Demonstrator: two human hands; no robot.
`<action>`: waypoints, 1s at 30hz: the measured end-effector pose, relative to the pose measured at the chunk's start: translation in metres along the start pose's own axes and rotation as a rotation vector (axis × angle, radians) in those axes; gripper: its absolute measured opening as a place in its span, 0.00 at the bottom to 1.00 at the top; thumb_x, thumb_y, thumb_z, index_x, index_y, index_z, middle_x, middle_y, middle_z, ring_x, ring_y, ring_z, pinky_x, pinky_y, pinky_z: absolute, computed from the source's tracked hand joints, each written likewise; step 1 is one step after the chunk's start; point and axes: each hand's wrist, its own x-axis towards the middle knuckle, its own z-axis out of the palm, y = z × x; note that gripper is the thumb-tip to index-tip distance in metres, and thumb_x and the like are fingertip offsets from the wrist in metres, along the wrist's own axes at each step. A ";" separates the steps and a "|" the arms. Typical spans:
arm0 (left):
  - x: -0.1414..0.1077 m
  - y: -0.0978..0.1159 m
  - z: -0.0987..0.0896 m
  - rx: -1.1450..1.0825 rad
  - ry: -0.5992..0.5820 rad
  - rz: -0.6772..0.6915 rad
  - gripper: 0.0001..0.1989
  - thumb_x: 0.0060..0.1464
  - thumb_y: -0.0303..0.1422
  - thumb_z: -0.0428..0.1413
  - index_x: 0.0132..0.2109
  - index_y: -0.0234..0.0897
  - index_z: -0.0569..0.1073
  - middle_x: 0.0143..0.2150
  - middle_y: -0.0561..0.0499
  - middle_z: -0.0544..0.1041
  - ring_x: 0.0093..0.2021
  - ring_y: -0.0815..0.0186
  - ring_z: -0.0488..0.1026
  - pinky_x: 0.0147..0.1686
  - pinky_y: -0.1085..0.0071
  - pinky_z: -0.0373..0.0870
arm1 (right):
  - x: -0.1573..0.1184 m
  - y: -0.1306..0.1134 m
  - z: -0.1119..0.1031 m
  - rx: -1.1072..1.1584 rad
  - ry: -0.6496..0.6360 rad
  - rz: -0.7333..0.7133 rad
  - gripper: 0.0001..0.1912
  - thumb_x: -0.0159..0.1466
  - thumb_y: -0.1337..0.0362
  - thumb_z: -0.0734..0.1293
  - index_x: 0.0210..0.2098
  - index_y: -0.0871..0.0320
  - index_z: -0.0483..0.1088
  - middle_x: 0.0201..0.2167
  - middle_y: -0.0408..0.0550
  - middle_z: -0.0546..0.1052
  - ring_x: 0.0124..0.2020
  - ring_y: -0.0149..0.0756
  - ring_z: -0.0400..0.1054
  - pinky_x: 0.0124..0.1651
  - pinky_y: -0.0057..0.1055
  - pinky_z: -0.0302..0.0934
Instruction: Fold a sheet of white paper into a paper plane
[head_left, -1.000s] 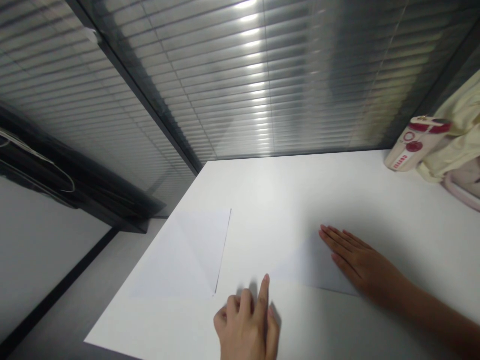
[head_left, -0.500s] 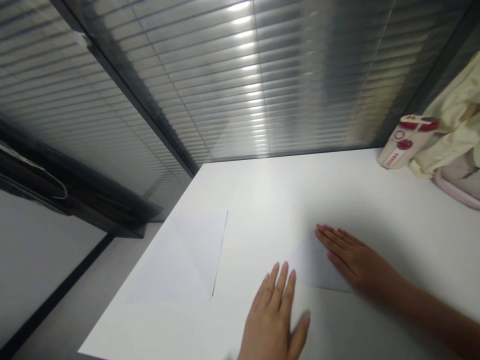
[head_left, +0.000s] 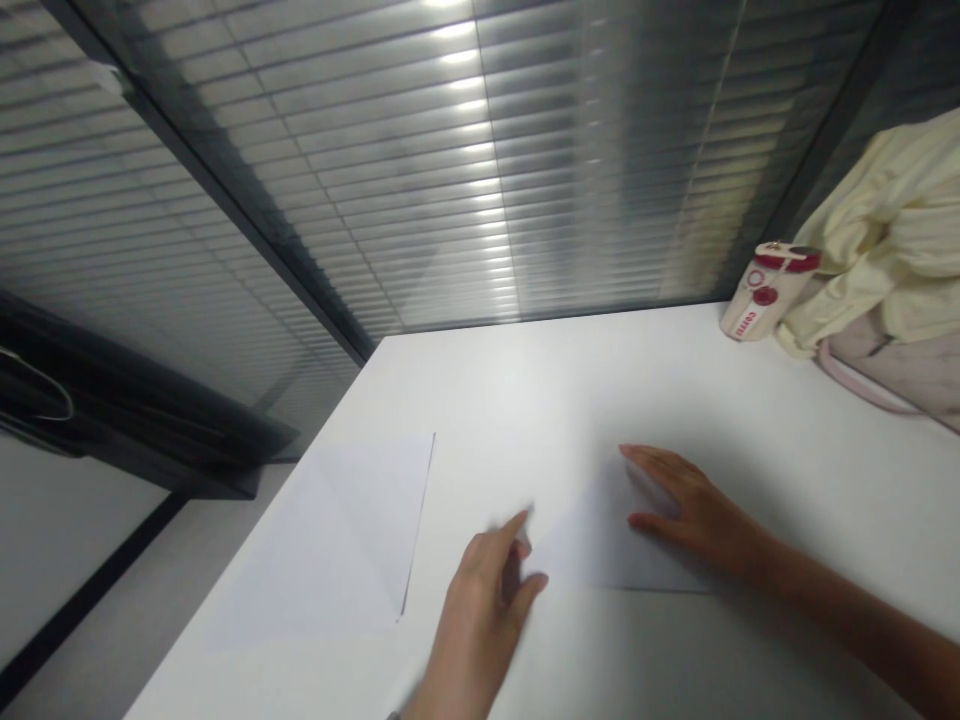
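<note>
- The left hand [head_left: 476, 625] was bare, its outline blurred.
- The right hand [head_left: 694, 515] was bare too, with slim, tapering fingers [head_left: 652, 460].
- The right forearm [head_left: 847, 610] was slender and bare out to the frame's edge.
- Something small and dark showed at the left wrist [head_left: 394, 716], too small to tell.

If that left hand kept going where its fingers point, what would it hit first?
The left hand would probably meet the sheet of paper first, just ahead of it. Depth is unclear, so it might pass above it toward the right hand resting on that sheet.
</note>
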 end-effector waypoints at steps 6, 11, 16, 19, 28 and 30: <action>0.005 0.001 -0.004 -0.183 -0.045 -0.143 0.19 0.46 0.25 0.59 0.48 0.40 0.73 0.34 0.51 0.76 0.31 0.64 0.72 0.31 0.70 0.69 | 0.015 0.001 -0.010 0.328 0.031 0.202 0.30 0.59 0.52 0.66 0.59 0.54 0.62 0.46 0.53 0.72 0.42 0.43 0.70 0.45 0.41 0.68; 0.007 0.002 -0.007 -0.363 -0.033 -0.210 0.16 0.47 0.29 0.60 0.46 0.38 0.74 0.33 0.51 0.75 0.30 0.66 0.71 0.32 0.72 0.68 | 0.029 -0.006 -0.032 0.582 -0.260 0.349 0.18 0.56 0.52 0.69 0.41 0.57 0.75 0.29 0.45 0.76 0.29 0.38 0.71 0.31 0.32 0.66; 0.014 0.011 -0.010 -0.512 -0.040 -0.480 0.16 0.45 0.42 0.63 0.36 0.33 0.78 0.27 0.48 0.77 0.25 0.66 0.70 0.25 0.73 0.65 | 0.021 -0.015 -0.042 0.852 -0.106 0.506 0.14 0.51 0.53 0.73 0.30 0.57 0.76 0.26 0.44 0.78 0.28 0.36 0.71 0.31 0.30 0.64; 0.019 0.020 -0.011 -0.674 0.038 -0.606 0.17 0.41 0.43 0.64 0.20 0.33 0.74 0.19 0.50 0.75 0.22 0.68 0.70 0.27 0.73 0.66 | 0.013 -0.017 -0.043 0.883 -0.024 0.579 0.15 0.48 0.53 0.76 0.29 0.57 0.76 0.26 0.45 0.79 0.29 0.38 0.72 0.32 0.31 0.66; 0.018 0.037 -0.011 -0.926 0.163 -0.725 0.19 0.36 0.38 0.69 0.14 0.34 0.69 0.14 0.58 0.62 0.21 0.72 0.64 0.33 0.73 0.71 | 0.008 -0.024 -0.048 0.815 0.054 0.694 0.18 0.42 0.51 0.77 0.27 0.56 0.78 0.26 0.49 0.81 0.31 0.46 0.74 0.35 0.37 0.69; 0.016 0.037 -0.010 -0.941 0.165 -0.724 0.19 0.36 0.38 0.69 0.14 0.34 0.69 0.15 0.58 0.61 0.21 0.73 0.62 0.32 0.74 0.71 | 0.008 -0.026 -0.048 0.821 0.077 0.714 0.19 0.40 0.51 0.78 0.25 0.57 0.78 0.25 0.49 0.80 0.29 0.46 0.74 0.33 0.37 0.69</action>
